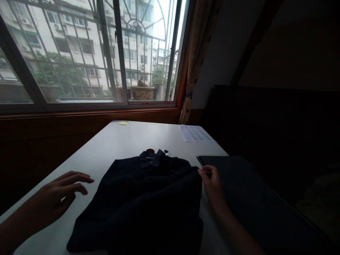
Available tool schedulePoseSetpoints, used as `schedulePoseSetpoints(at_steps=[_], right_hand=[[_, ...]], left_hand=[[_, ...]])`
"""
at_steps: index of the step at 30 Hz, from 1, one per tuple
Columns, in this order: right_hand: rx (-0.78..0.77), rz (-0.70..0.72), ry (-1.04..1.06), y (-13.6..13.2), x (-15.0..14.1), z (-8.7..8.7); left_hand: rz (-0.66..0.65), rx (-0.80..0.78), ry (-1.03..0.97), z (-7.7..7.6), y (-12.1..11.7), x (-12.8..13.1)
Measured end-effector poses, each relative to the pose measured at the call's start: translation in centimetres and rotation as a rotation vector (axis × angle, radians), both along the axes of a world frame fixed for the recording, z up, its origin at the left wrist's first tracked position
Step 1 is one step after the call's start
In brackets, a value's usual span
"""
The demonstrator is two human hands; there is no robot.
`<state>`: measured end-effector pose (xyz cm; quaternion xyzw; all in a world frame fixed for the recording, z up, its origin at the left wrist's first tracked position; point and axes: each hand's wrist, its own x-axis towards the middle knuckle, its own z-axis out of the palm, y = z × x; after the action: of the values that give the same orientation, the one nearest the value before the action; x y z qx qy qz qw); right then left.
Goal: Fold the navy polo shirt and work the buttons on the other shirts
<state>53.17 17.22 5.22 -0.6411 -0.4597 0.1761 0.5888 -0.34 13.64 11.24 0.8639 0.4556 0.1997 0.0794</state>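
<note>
A dark navy collared shirt (148, 202) lies spread on the white table (87, 152), its collar toward the window. At the shirt's upper right edge, my right hand (212, 179) pinches the fabric between thumb and fingertips. My left hand (66, 189) hovers left of the shirt, fingers apart and holding nothing. Just behind the collar sit a brown round object (150, 151) and a white round object (166, 152), both partly hidden. The lower part of the shirt is too dark to make out in detail.
A dark flat item (239, 187) covers the table's right side, past my right hand. Printed papers (198, 134) lie at the far right corner, and a yellow note (124, 123) at the far left. Beyond the table are a barred window (132, 63) and a curtain (198, 53).
</note>
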Motion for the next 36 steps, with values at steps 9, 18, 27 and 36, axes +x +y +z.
schedulePoseSetpoints(at_steps=[9,18,27,36], right_hand=[[0.059,0.652,-0.634,-2.0,-3.5,0.6],[-0.232,0.762,-0.721,-1.9,-3.3,0.2],[-0.317,0.725,-0.822,-2.1,-3.1,0.6],[-0.445,0.743,-0.820,-1.8,-2.4,0.4]], left_hand=[[-0.220,-0.089,0.053,-0.7,1.6,13.8],[-0.074,-0.028,0.158,-6.2,5.0,17.5],[-0.119,-0.020,0.059,-7.8,4.8,16.4],[-0.135,-0.096,0.064,-7.3,4.5,16.5]])
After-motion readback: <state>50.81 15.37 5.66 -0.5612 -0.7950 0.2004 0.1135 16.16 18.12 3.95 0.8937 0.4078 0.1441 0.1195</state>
